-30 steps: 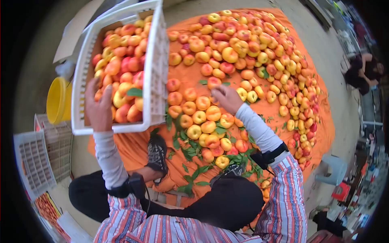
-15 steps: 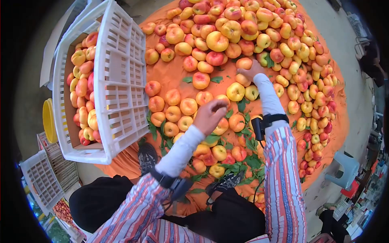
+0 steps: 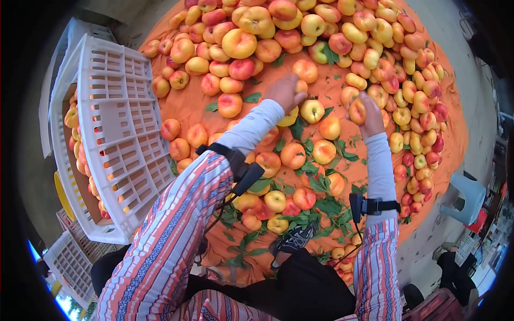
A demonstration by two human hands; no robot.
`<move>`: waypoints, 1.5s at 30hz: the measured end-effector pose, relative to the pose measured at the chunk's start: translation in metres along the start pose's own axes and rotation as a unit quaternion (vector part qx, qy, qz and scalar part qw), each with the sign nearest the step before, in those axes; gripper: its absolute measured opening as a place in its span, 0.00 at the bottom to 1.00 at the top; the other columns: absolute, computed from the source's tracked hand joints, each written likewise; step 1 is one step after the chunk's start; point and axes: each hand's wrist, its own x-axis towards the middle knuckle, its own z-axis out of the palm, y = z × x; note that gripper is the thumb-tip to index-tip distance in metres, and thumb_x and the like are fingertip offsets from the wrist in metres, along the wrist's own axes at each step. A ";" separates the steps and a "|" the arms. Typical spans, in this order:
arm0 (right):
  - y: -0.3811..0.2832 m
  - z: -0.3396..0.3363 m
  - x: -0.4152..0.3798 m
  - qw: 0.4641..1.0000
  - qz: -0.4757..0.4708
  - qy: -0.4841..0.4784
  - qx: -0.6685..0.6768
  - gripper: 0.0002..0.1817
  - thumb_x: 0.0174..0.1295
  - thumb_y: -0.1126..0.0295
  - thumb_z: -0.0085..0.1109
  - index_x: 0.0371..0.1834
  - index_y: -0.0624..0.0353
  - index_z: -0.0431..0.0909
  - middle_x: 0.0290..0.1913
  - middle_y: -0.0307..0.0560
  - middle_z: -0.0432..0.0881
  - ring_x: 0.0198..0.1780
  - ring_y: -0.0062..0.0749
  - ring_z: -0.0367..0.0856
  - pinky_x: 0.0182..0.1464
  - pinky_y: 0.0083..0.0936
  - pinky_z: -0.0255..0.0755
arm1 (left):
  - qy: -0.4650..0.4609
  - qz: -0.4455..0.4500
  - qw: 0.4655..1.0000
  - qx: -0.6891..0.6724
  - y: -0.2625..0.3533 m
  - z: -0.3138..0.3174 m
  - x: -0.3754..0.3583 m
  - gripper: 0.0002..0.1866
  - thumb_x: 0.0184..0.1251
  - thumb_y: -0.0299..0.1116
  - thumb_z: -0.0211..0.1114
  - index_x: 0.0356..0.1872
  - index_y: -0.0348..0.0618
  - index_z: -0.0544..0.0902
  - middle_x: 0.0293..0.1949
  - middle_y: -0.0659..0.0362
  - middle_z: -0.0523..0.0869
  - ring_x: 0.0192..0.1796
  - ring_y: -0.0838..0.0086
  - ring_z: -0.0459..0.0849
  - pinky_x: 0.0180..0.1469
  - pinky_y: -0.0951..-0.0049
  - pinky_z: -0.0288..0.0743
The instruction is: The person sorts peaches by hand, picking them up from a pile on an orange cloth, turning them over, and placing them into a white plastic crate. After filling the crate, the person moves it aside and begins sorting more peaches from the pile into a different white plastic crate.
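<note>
Flat, red-yellow peaches lie heaped on an orange cloth (image 3: 203, 115). My right hand (image 3: 369, 115) is wrapped round a peach (image 3: 357, 111) near the right-hand part of the heap. Further left, my left hand (image 3: 287, 92) has its fingers curled at a small peach (image 3: 301, 87), which they partly cover; a larger peach (image 3: 305, 70) lies just above. Below the hands, more peaches (image 3: 293, 155) lie among loose green leaves (image 3: 329, 206).
A white plastic crate (image 3: 120, 125) with peaches in it stands tilted at the left. A pale blue stool (image 3: 465, 198) is at the right. Shoes (image 3: 295, 238) rest at the cloth's near part. Another person's legs (image 3: 452, 273) show at lower right.
My left hand has moved forward and right, up to the small peach. My right hand has shifted right and down and now holds a peach. The view has turned, moving the crate left.
</note>
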 end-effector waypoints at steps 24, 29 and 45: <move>0.034 -0.012 -0.053 0.690 0.029 -0.043 -0.722 0.29 0.52 0.57 0.58 0.57 0.53 0.62 0.49 0.50 0.72 0.51 0.42 0.73 0.49 0.34 0.70 | -0.175 0.065 0.969 0.164 0.058 0.006 -0.028 0.28 0.46 0.32 0.62 0.54 0.51 0.68 0.53 0.54 0.69 0.46 0.59 0.78 0.45 0.64 0.73; 0.053 -0.057 -0.081 0.994 0.010 -0.104 -0.039 0.27 0.59 0.63 0.53 0.60 0.59 0.58 0.44 0.49 0.73 0.44 0.35 0.75 0.45 0.33 0.73 | -0.210 0.103 0.931 0.279 0.078 0.026 -0.010 0.26 0.45 0.36 0.66 0.49 0.47 0.70 0.47 0.51 0.73 0.45 0.59 0.78 0.45 0.63 0.74; 0.046 0.019 -0.118 0.915 0.044 -0.217 0.337 0.30 0.61 0.56 0.48 0.63 0.55 0.53 0.50 0.51 0.68 0.42 0.36 0.73 0.38 0.36 0.75 | -0.189 -0.187 0.600 -0.754 0.068 -0.004 -0.101 0.15 0.60 0.40 0.58 0.42 0.43 0.69 0.30 0.58 0.74 0.26 0.72 0.74 0.27 0.73 0.71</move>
